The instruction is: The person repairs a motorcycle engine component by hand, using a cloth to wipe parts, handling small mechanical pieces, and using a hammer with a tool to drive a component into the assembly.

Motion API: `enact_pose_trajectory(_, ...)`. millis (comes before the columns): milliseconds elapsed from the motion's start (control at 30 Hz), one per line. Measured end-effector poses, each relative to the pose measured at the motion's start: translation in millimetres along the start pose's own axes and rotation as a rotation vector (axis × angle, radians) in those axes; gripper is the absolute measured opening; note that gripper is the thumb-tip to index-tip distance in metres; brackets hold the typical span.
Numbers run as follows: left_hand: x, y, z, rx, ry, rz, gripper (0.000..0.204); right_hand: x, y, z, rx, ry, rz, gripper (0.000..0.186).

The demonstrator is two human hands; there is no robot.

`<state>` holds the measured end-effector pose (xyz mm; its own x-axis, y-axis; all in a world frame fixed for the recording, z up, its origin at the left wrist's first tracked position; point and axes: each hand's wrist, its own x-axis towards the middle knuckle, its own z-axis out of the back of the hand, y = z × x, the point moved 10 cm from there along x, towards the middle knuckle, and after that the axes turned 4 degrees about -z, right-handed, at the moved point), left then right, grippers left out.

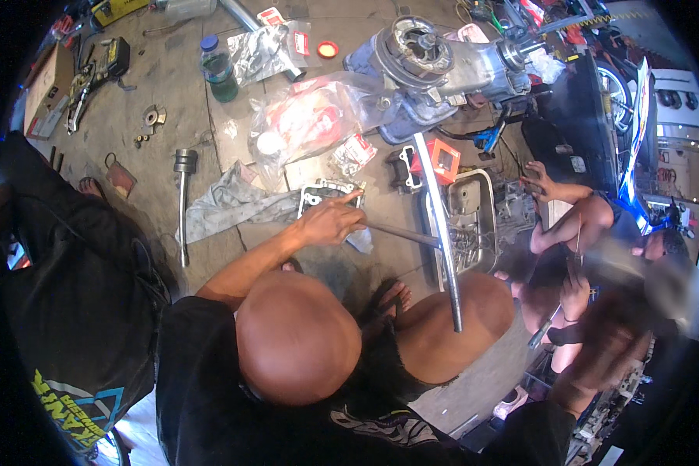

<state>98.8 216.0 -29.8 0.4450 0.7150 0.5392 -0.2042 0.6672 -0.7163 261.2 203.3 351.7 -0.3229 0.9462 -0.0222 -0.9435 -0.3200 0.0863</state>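
Note:
My left hand [330,221] is closed round the end of a steel T-handle wrench [404,234], right over a flat metal cover [330,190] with a cut-out gasket outline. A long steel bar [442,233] crosses the wrench's far end. The cover lies on a grey rag [245,206], and my fingers hide part of it. My right arm [590,380] reaches out at the lower right, but blur hides where it ends. Near it, a hand [575,291] grips a thin tool with a silver-blue handle [542,332]; I cannot tell whose hand it is.
An engine case [427,62] stands at the back beside plastic-wrapped parts [311,120]. A metal tray [474,210] and red box [440,159] sit right of centre. A socket wrench [184,206] and bottle [220,74] are left. A co-worker's hand [542,182] is at right.

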Motion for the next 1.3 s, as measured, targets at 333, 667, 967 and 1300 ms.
enact_pose_trajectory(333,16,-16,-7,-0.059,0.063,-0.159,0.016,14,17,-2,0.567,-0.126,0.06,0.049)
enact_pose_trajectory(667,6,33,-31,-0.229,0.106,0.332,0.021,35,-39,-47,0.556,-0.077,-0.28,0.041)
enact_pose_trajectory(967,3,43,5,-0.589,-0.378,0.503,0.026,107,8,-63,1.033,-0.015,-0.046,0.032)
enact_pose_trajectory(1300,21,8,1,0.022,-0.026,0.213,0.014,117,42,-74,0.893,0.043,0.307,0.045)
